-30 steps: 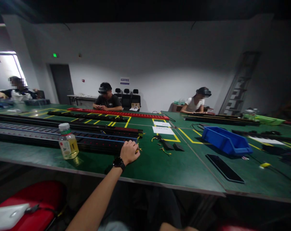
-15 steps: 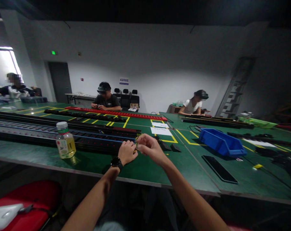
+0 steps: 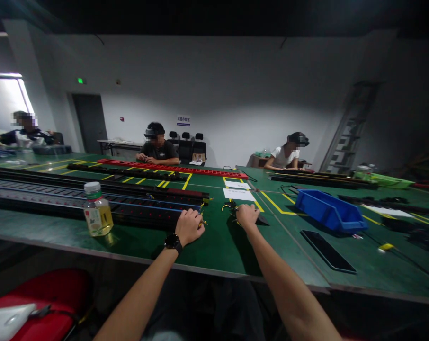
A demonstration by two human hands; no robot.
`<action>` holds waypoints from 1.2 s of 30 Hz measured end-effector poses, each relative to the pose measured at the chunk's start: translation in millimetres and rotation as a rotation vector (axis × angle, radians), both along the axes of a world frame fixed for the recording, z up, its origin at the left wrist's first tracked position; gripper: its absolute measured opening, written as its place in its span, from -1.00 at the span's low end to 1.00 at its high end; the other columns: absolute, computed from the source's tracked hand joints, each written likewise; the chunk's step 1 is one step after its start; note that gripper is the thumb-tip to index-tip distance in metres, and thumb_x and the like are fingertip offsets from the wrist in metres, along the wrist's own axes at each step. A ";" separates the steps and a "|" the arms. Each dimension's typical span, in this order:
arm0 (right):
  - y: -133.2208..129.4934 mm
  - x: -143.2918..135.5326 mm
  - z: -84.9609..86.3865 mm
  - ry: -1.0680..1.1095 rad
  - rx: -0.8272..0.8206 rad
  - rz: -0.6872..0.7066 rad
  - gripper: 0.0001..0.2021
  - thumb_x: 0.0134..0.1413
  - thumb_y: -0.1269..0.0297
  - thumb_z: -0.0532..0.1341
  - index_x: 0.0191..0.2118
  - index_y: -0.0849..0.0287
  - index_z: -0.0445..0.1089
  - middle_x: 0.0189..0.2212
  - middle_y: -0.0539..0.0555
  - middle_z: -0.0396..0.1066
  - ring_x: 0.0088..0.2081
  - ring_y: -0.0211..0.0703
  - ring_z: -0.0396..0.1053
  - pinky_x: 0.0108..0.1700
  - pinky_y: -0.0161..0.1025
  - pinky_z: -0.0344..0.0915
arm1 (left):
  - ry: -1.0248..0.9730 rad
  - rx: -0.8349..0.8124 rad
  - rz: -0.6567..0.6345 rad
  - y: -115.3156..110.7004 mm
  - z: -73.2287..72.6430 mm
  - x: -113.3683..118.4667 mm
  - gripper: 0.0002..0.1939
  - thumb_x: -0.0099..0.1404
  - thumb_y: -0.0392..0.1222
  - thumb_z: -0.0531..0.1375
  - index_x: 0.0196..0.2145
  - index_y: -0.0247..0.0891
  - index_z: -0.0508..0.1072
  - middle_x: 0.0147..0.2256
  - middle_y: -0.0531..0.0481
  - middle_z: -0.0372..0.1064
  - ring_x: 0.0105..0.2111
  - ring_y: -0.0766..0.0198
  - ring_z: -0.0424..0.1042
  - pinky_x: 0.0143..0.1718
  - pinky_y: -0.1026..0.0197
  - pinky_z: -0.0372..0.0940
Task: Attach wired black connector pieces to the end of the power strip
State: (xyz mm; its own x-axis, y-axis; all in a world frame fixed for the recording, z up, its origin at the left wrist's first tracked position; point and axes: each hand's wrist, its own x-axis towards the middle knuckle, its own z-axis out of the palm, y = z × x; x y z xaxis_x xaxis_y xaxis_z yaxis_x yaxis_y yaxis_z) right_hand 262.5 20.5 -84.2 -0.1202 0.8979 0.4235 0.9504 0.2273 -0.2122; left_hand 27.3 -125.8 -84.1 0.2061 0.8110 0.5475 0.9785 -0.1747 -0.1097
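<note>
My left hand, below a dark watch, is closed on yellow wires at the right end of a long black rail with a blue strip along it. My right hand is lowered to the green table, at small black parts with yellow wires. Its fingers are bent together; what they grip, if anything, is hidden. A dark wedge-shaped piece shows just right of that hand.
A bottle of yellow liquid stands before the rail. On the right are a blue bin and a phone. White papers lie ahead. Behind the table sit people, and a long red rail lies across it.
My right hand has moved right, away from my left hand, down to the small black parts. My left hand remains at the rail end, where yellow wire tips now show beside its fingers.
</note>
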 end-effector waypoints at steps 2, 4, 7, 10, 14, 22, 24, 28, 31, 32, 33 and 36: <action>-5.0 -5.4 4.3 -0.013 0.098 0.057 -0.78 0.28 0.45 0.16 -0.23 0.34 0.59 -0.15 0.38 0.49 0.02 0.19 0.30 -0.04 0.08 0.10 | -0.001 0.001 -0.002 0.0 -0.1 0.0 -0.85 0.31 -0.13 0.18 -0.28 -0.21 0.51 -0.23 -0.14 0.45 -0.15 0.04 0.32 -0.14 -0.01 0.13; -13.9 -11.8 7.7 -0.021 0.180 0.147 -0.79 0.31 0.38 0.18 -0.19 0.27 0.59 -0.11 0.33 0.47 0.00 0.13 0.31 -0.04 -0.01 0.15 | 0.001 0.003 -0.003 -0.1 0.0 0.2 -0.86 0.31 -0.13 0.18 -0.29 -0.21 0.51 -0.23 -0.14 0.46 -0.16 0.04 0.33 -0.14 -0.01 0.13; -33.9 -22.7 6.7 -0.047 0.248 0.386 -0.80 0.33 0.35 0.17 -0.12 0.19 0.56 -0.11 0.25 0.45 -0.04 0.05 0.34 -0.05 -0.13 0.23 | 0.012 0.008 0.002 -0.1 0.3 0.5 -0.86 0.32 -0.13 0.18 -0.29 -0.21 0.50 -0.23 -0.14 0.46 -0.16 0.03 0.33 -0.14 -0.02 0.13; -55.3 -32.8 -1.1 -0.067 0.305 0.592 -0.80 0.34 0.36 0.16 -0.09 0.13 0.54 -0.14 0.19 0.44 -0.08 -0.01 0.37 -0.03 -0.18 0.27 | 0.021 0.007 0.008 0.1 0.2 0.2 -0.86 0.31 -0.12 0.19 -0.27 -0.22 0.50 -0.22 -0.14 0.45 -0.14 0.02 0.32 -0.13 -0.03 0.14; -71.6 -37.6 -9.7 -0.063 0.318 0.655 -0.79 0.35 0.38 0.13 -0.10 0.12 0.52 -0.14 0.18 0.44 -0.16 -0.06 0.41 -0.10 -0.21 0.31 | 0.022 -0.016 0.001 0.3 0.0 -0.9 -0.83 0.29 -0.09 0.24 -0.24 -0.22 0.51 -0.20 -0.15 0.46 -0.12 0.00 0.32 -0.11 -0.04 0.14; -67.0 -30.7 -12.3 0.215 0.109 0.602 -0.83 0.38 0.26 0.09 -0.06 0.06 0.43 -0.18 0.09 0.54 -0.21 -0.08 0.51 -0.22 -0.28 0.30 | 0.020 -0.017 -0.001 0.1 0.1 -0.9 -0.82 0.29 -0.06 0.22 -0.26 -0.21 0.51 -0.21 -0.14 0.45 -0.13 0.02 0.32 -0.11 -0.02 0.15; -61.3 -31.9 -15.4 0.344 0.038 0.608 -0.84 0.35 0.23 0.11 -0.10 0.05 0.41 -0.29 0.05 0.56 -0.30 -0.09 0.52 -0.25 -0.26 0.31 | 0.019 -0.007 -0.004 0.0 -0.1 -0.4 -0.82 0.32 -0.07 0.19 -0.27 -0.21 0.51 -0.23 -0.14 0.45 -0.14 0.02 0.32 -0.10 -0.03 0.14; -47.8 -32.3 -22.5 0.683 -0.221 0.681 -0.84 0.25 0.14 0.12 -0.18 0.07 0.34 -0.33 0.05 0.57 -0.51 -0.15 0.47 -0.48 -0.29 0.29 | 0.019 -0.007 0.009 -0.2 0.3 0.5 -0.81 0.32 -0.11 0.15 -0.27 -0.23 0.52 -0.22 -0.16 0.46 -0.14 0.02 0.32 -0.09 -0.04 0.14; -41.6 -29.1 -26.3 0.785 -0.361 0.805 -0.80 0.13 0.09 0.19 -0.24 0.10 0.32 -0.35 0.07 0.57 -0.53 -0.17 0.45 -0.53 -0.30 0.29 | 0.029 -0.017 0.001 -0.4 1.3 -0.1 -0.79 0.36 -0.13 0.11 -0.27 -0.23 0.52 -0.22 -0.16 0.46 -0.15 0.03 0.32 -0.10 -0.04 0.13; -40.9 -27.9 -27.1 0.783 -0.386 0.837 -0.79 0.10 0.08 0.21 -0.25 0.11 0.32 -0.38 0.06 0.56 -0.55 -0.19 0.43 -0.53 -0.30 0.29 | 0.030 -0.018 -0.008 -0.5 1.7 -0.6 -0.77 0.38 -0.14 0.08 -0.27 -0.24 0.52 -0.23 -0.16 0.46 -0.16 0.04 0.32 -0.11 -0.03 0.13; -40.9 -27.0 -27.8 0.771 -0.407 0.862 -0.78 0.08 0.08 0.23 -0.26 0.12 0.33 -0.40 0.04 0.55 -0.57 -0.21 0.40 -0.53 -0.31 0.29 | 0.029 -0.017 -0.017 -0.6 2.0 -1.0 -0.74 0.41 -0.15 0.05 -0.28 -0.24 0.52 -0.23 -0.16 0.46 -0.17 0.05 0.32 -0.12 -0.03 0.13; -42.3 -25.6 -28.7 0.703 -0.438 0.906 -0.79 0.08 0.12 0.25 -0.25 0.14 0.37 -0.41 0.03 0.55 -0.57 -0.24 0.36 -0.52 -0.32 0.27 | 0.020 -0.007 -0.031 -0.8 2.4 -1.9 -0.62 0.49 -0.14 -0.05 -0.30 -0.24 0.53 -0.25 -0.14 0.47 -0.19 0.08 0.32 -0.14 -0.01 0.12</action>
